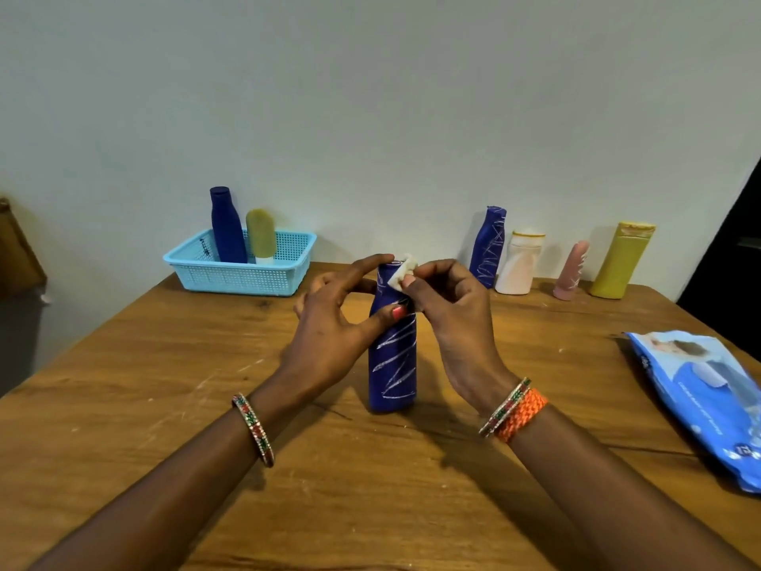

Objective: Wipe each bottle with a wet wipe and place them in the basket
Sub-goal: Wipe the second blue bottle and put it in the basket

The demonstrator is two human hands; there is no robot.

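Observation:
A dark blue bottle with white scribbles stands upright on the wooden table in the middle. My left hand grips its upper part, thumb on the front. My right hand pinches a small crumpled wet wipe against the bottle's top. The light blue basket at the back left holds a clean blue bottle and a yellow-green tube. Along the wall at the back right stand a scribbled blue bottle, a white bottle, a pink bottle and a yellow bottle.
A blue wet-wipe pack lies at the table's right edge. A wall runs close behind the table. A brown object sits off the table at the far left.

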